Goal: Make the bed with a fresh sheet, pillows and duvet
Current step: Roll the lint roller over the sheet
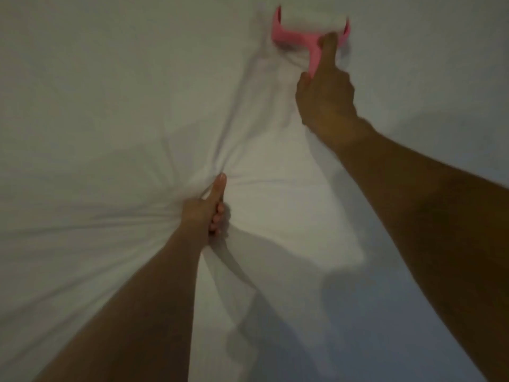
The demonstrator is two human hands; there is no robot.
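Sheet (110, 111) looked soft and light, bunching where the left hand (205, 213) gripped a fold. The right hand (325, 95) held a pink roller (308, 31); a gathered fold seemed the best hold.

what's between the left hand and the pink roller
Only white sheet, creased in folds from the left hand up toward the roller; head view.

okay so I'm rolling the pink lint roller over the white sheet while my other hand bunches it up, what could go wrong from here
Two risks, both judgement calls. The left hand grips a tight bunch of the sheet, with creases fanning out from it; these may stay once released. The lint roller, held by the right hand, already has a ridge of fabric gathered just below it, so it could snag and drag the cloth rather than roll cleanly.
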